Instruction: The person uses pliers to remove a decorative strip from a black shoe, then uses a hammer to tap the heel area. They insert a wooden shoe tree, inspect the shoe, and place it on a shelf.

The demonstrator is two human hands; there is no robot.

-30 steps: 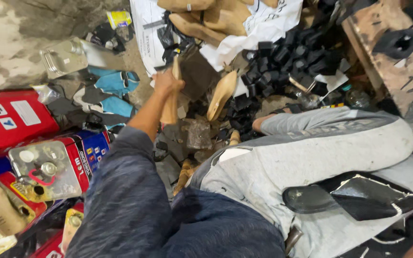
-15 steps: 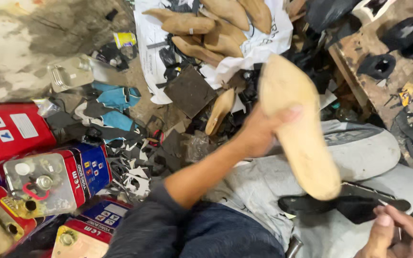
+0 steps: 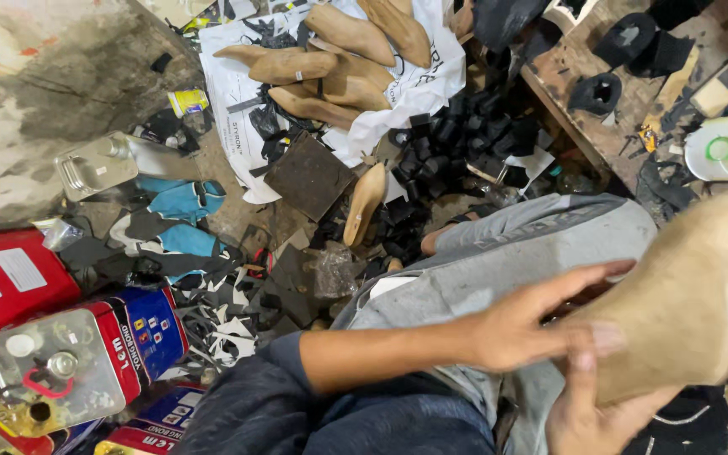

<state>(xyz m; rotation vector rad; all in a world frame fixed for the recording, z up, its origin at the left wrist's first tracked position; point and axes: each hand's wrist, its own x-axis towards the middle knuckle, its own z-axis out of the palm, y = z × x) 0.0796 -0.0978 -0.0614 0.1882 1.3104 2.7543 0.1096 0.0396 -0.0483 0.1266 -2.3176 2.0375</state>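
Head view: a tan shoe sole [image 3: 684, 295] was held at the right edge of the picture, above a lap in grey trousers [image 3: 516, 253]. It was gripped by the left hand [image 3: 524, 324], whose fingers [image 3: 583, 282] were spread over its near end with the thumb pressed on its face, and it was supported from below by the right hand [image 3: 591, 413], whose fingers were curled under its lower edge. On the floor beyond the knee, a single tan sole [image 3: 366, 202] was seen lying among black offcuts [image 3: 465, 135]. Farther off, a heap of similar tan soles [image 3: 339, 59] was spread on a white printed sack [image 3: 414, 84], with a dark square board [image 3: 309, 175] just beside it. At the left, red and blue adhesive tins [image 3: 86, 354] were stacked, and a wooden table [image 3: 591, 93] with black pieces was seen at the upper right.
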